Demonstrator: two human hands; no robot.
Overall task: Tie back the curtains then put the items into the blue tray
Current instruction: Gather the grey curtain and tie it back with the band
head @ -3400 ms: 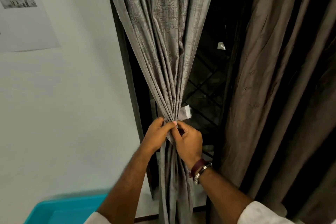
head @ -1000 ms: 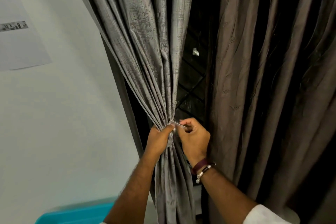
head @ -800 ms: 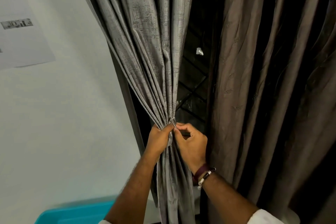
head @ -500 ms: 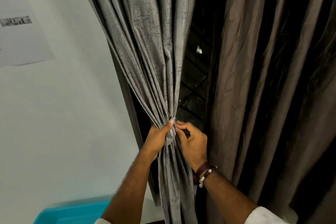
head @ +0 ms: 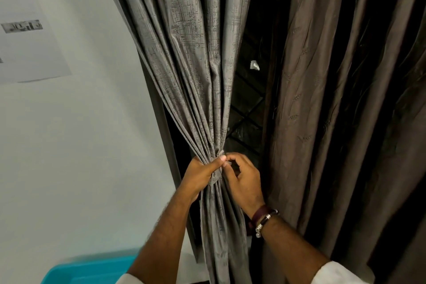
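A grey textured curtain (head: 184, 53) hangs gathered into a tight bunch at waist height. A narrow grey tie-back band (head: 214, 178) circles the bunch. My left hand (head: 200, 175) is clenched around the gathered fabric from the left, thumb over the band. My right hand (head: 244, 180) pinches the small end of the band against the left thumb tip. Part of the band is hidden behind my fingers. A corner of the blue tray (head: 87, 271) shows at the bottom left.
A brown curtain (head: 334, 99) hangs loose on the right. Between the two curtains is a dark window with a grille (head: 246, 108). A white wall (head: 80, 145) with a printed sheet (head: 25, 30) fills the left side.
The loose end of the tie that my right hand held out has been drawn in against the bunch. Both hands stay at the gather; the view shifted slightly.
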